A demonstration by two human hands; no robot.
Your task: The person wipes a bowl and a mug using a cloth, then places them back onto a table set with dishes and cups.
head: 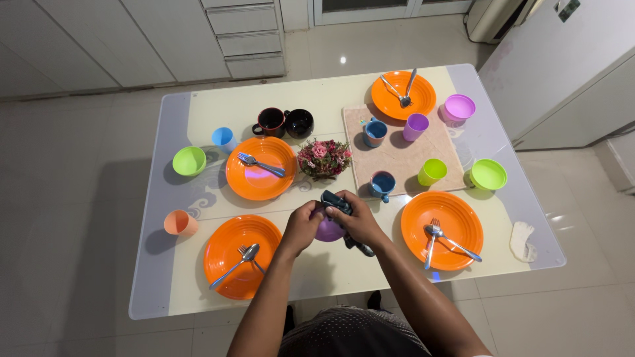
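Lower centre of the frame, on my table [331, 277]: left hand [303, 228] clasps purple cup [329, 231]; right hand [359, 221] closed on dark cloth [335, 200].

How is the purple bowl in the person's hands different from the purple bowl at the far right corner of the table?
The near purple bowl is held by both the left hand and right hand with a dark cloth on it; the far purple bowl stands free on the table. The near one is mostly hidden, while the far one shows its open inside. Both are purple.
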